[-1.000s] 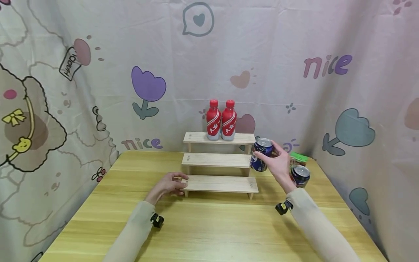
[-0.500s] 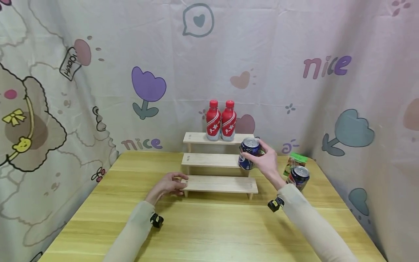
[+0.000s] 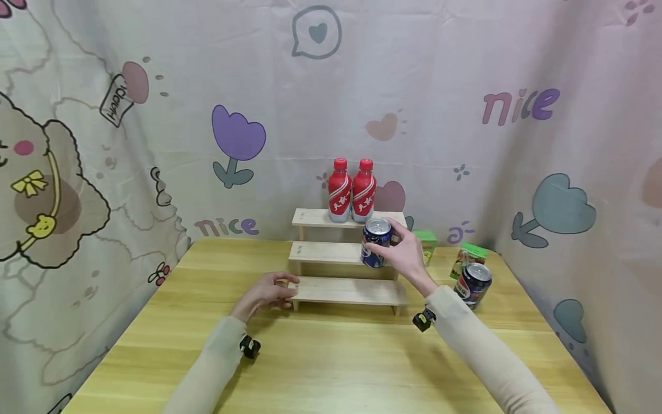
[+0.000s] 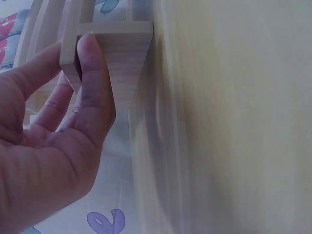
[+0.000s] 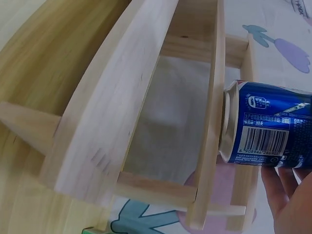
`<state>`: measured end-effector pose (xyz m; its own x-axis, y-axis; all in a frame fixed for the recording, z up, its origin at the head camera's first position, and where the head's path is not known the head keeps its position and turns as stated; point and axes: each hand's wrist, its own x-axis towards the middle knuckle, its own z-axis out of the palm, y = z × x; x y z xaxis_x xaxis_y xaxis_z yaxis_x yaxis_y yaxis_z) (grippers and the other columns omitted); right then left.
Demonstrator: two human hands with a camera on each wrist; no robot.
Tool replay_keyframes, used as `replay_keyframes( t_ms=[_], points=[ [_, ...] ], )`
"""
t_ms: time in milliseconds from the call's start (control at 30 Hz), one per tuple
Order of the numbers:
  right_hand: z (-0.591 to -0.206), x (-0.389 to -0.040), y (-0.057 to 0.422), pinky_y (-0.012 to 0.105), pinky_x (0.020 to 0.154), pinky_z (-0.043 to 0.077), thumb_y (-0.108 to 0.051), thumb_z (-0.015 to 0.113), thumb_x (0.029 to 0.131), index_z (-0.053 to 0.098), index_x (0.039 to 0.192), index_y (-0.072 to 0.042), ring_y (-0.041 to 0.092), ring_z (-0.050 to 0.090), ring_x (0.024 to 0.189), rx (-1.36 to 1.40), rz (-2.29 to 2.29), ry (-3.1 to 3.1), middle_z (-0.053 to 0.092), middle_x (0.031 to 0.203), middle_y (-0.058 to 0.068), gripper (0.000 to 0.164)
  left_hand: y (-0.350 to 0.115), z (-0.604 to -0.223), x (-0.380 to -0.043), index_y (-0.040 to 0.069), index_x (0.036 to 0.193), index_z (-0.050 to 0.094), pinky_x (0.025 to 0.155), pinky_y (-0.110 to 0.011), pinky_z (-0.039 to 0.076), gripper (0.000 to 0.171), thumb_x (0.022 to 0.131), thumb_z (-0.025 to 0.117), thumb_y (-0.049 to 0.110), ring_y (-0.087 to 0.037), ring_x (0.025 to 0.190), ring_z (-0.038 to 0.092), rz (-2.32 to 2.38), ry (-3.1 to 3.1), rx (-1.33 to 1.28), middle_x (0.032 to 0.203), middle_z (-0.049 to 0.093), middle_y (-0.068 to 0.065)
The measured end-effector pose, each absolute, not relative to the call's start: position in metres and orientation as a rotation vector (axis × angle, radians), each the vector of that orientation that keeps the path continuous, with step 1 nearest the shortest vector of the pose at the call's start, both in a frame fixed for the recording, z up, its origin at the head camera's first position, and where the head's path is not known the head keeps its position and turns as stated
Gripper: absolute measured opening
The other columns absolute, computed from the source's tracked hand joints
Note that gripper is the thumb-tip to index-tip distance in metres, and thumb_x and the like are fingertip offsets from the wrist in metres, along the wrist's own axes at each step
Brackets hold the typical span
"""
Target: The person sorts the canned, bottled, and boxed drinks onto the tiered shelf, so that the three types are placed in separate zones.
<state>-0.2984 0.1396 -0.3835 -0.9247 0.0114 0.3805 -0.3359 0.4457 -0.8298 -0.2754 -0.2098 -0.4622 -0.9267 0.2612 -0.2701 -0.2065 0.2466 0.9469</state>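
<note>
A three-tier wooden stand [image 3: 346,289] is on the table, and my left hand [image 3: 265,292] holds the left end of its lowest board. In the left wrist view the thumb [image 4: 92,58] lies under that board, with the index finger on the opposite side. My right hand [image 3: 407,257] grips a blue soda can [image 3: 376,247] upright at the right part of the middle tier. In the right wrist view the can's base [image 5: 229,122] is close to a board's edge; I cannot tell whether it touches. Two red-capped bottles [image 3: 339,192] stand on the top tier.
Right of the stand, a second dark blue can [image 3: 473,286] stands on the table [image 3: 331,368] before a small green-topped carton [image 3: 468,261]. Another green carton [image 3: 426,244] shows partly behind my right hand. A patterned cloth [image 3: 439,69] hangs behind and at both sides.
My right hand has carried the blue can leftward, from the stand's right side to over the middle tier. The cartons have come into fuller view. My left hand stays on the lowest board.
</note>
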Motion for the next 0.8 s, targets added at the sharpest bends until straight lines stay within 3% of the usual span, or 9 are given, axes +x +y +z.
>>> replay_keyframes(
  t_ms=[267,500,800],
  points=[
    [-0.382,-0.306,0.133,0.043,0.096,0.056,-0.042,0.089,0.068,0.057,0.135,-0.02,0.027,0.064,0.114,0.362,1.545,-2.312,0.064,0.126,0.009,0.077,-0.207,-0.465,-0.281,-0.001,0.124,0.058,0.069,-0.034,0.063,0.042,0.086,0.073,0.006,-0.014,0.065,0.061,1.75,2.146,0.065,0.075,0.059,-0.003],
    [-0.383,-0.311,0.125,0.043,0.099,0.054,-0.042,0.089,0.068,0.059,0.131,-0.026,0.022,0.063,0.116,0.373,1.614,-2.293,0.066,0.124,0.005,0.072,-0.207,-0.467,-0.279,-0.001,0.125,0.057,0.069,-0.034,0.063,0.043,0.086,0.073,0.007,-0.015,0.067,0.062,1.754,2.14,0.052,0.078,0.06,-0.003],
    [-0.382,-0.314,0.117,0.044,0.099,0.054,-0.045,0.089,0.066,0.058,0.133,-0.027,0.022,0.063,0.116,0.336,1.642,-2.323,0.066,0.125,0.004,0.076,-0.209,-0.467,-0.278,-0.001,0.125,0.057,0.069,-0.036,0.063,0.044,0.086,0.073,0.007,-0.016,0.067,0.062,1.745,2.151,0.057,0.08,0.06,-0.005]
  ],
)
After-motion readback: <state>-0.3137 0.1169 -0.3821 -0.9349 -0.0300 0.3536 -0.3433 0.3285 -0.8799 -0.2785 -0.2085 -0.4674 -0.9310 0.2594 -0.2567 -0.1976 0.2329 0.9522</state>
